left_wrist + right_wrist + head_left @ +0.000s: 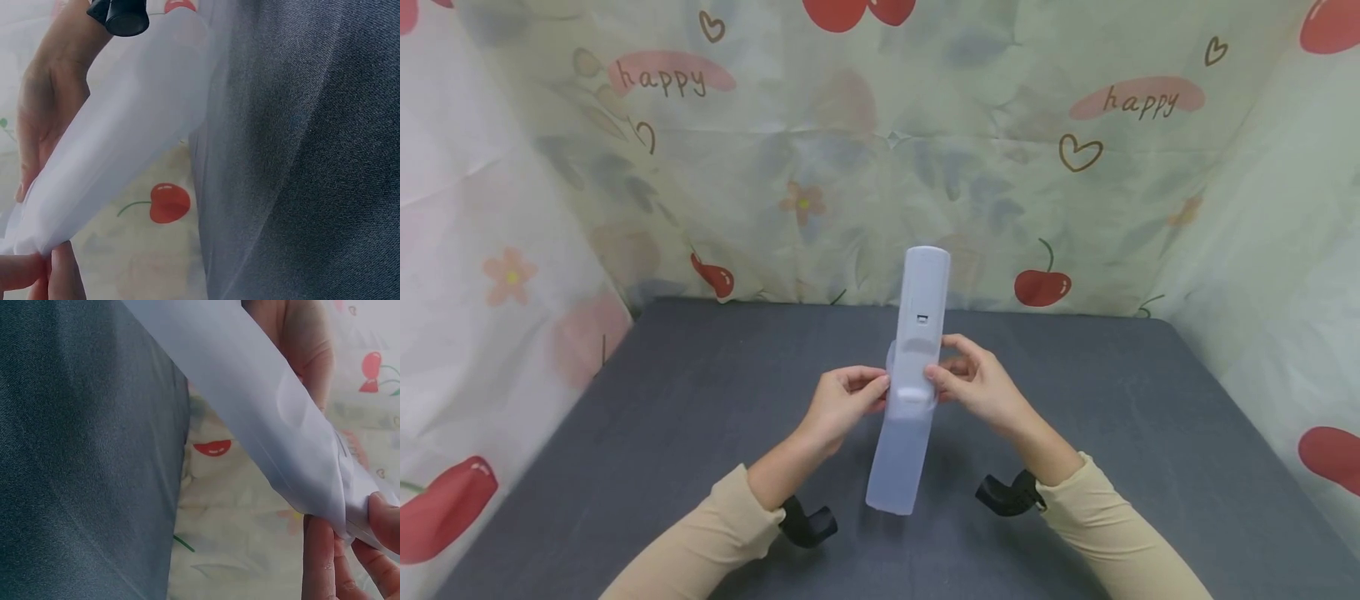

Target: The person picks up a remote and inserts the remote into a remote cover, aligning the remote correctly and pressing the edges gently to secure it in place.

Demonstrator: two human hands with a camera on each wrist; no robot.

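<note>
A long white plastic device (923, 292) with a small port slot stands tilted upright between the two hands. Its lower part sits in a frosted translucent plastic sleeve (898, 471), whose loose end hangs down toward the table. My left hand (842, 404) pinches the sleeve's edge between thumb and fingers, on the device's left side. On the other side, my right hand (981, 387) grips the device near the sleeve's mouth, thumb on the front face and fingers behind. The right wrist view shows the sleeve (250, 394) smooth along its length and creased near the fingertips.
The hands work above a dark grey table (700, 350). A cloth curtain (895, 167) printed with cherries and hearts hangs behind it and along both sides. Each wrist wears a black camera mount (808, 525).
</note>
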